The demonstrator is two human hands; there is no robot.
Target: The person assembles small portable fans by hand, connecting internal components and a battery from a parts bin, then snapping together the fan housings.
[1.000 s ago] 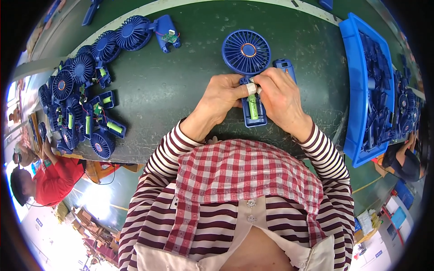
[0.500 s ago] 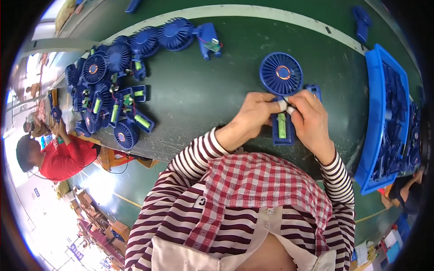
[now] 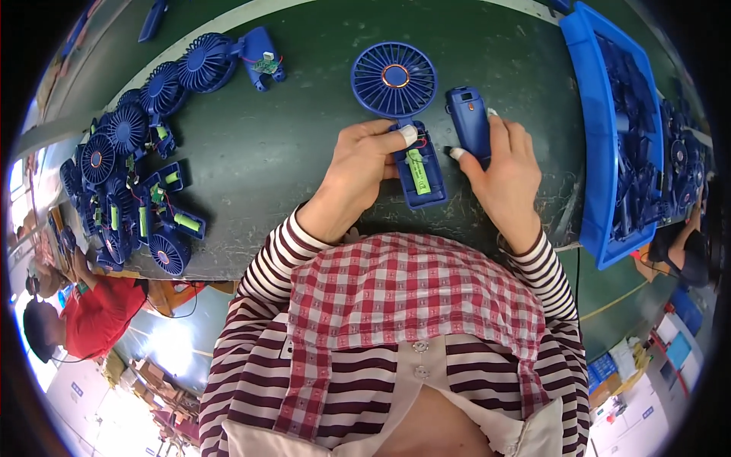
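Note:
A blue handheld fan (image 3: 419, 199) lies on the green table with its handle uncovered, showing a green battery (image 3: 418, 172) and thin red wires. My left hand (image 3: 364, 164) grips it at the neck, below the round fan head (image 3: 394, 77), its thumb pressed over the top of the handle. To the right lies a blue handle cover (image 3: 469, 120). My right hand (image 3: 509, 169) has closed around the cover's lower part, thumb on the left edge and fingers along the right. White wraps cover some fingertips.
Several opened fans (image 3: 128, 128) with batteries and circuit boards showing are heaped on the left. One opened fan handle (image 3: 260, 59) lies at the far end of that row. On the right stands a blue bin (image 3: 596, 164) of blue parts. A person in red (image 3: 106, 316) sits at the far left.
My right hand has left the fan's neck and moved right to take hold of the handle cover. My left hand stays on the fan. The whole view has shifted.

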